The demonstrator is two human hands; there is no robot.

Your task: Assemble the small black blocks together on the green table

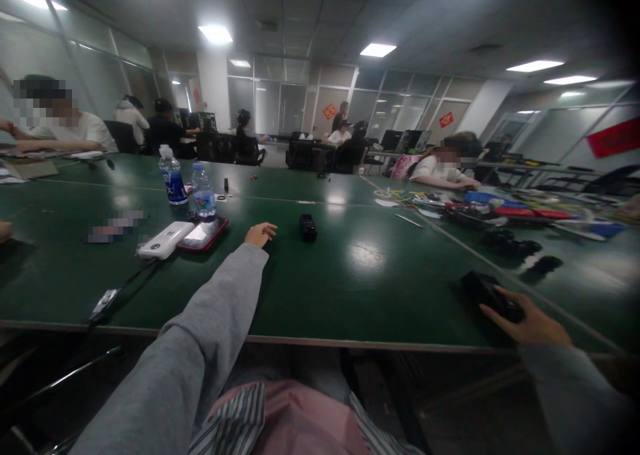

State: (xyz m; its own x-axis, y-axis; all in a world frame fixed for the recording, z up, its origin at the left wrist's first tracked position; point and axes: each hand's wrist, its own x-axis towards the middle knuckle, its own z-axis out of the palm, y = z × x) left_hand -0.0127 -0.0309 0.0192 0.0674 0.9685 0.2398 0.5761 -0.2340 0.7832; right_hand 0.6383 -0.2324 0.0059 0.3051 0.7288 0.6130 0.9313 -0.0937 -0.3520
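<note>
Noting the black block (308, 226) just right of our left hand (261, 234) — nearer grip, loosely open — long axis pointing away; our right hand (537, 320) clasps a black box (484, 291).

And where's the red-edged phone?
In the head view, the phone lies left of centre on the green table, between the white device and the left hand.

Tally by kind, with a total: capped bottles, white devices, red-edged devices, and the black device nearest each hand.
Bottles: 2 (white-capped bottle, blue-capped bottle)
White devices: 1 (white device)
Red-edged devices: 1 (red-edged device)
Black devices: 2 (central black device near the left hand, right black device in the right hand)
Total: 6
</note>
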